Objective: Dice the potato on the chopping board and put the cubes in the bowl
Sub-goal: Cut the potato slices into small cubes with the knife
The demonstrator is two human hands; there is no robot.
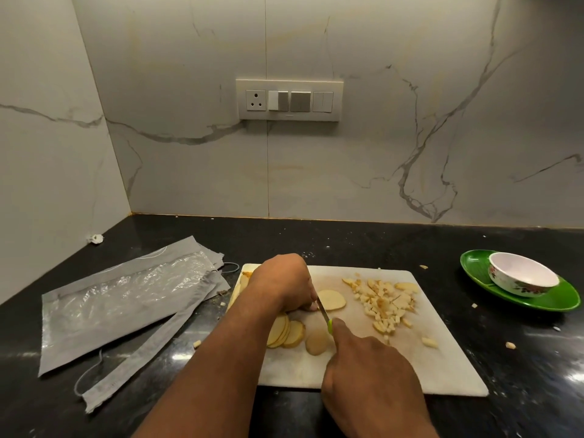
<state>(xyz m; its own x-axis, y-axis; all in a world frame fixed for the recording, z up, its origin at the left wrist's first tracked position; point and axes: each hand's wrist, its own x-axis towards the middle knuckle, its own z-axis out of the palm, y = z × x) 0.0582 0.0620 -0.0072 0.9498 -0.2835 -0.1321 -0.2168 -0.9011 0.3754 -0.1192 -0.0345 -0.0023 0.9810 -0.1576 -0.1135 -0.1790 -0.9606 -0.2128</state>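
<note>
Currently: black surface (521, 358) carries grey plastic packaging (126, 298) on the left, white chopping board (442, 352) centre, green plate (565, 295) far right. White floral bowl (521, 275) sits on the plate, well apart from the board, no cubes visible in it. Left hand (284, 282) is curled down on the board's left part, fingertips pressing potato slices, exact grip hidden under the hand. Right hand (369, 371) grips a knife (324, 312), green handle, blade angled up-left, tip just beside the left fingertips. Pile of potato cubes (385, 303) lies on the board's right half. Round slice (331, 300) right of the blade; fanned slices (286, 331) near the left wrist. Stray bits on the surface around the board.
</note>
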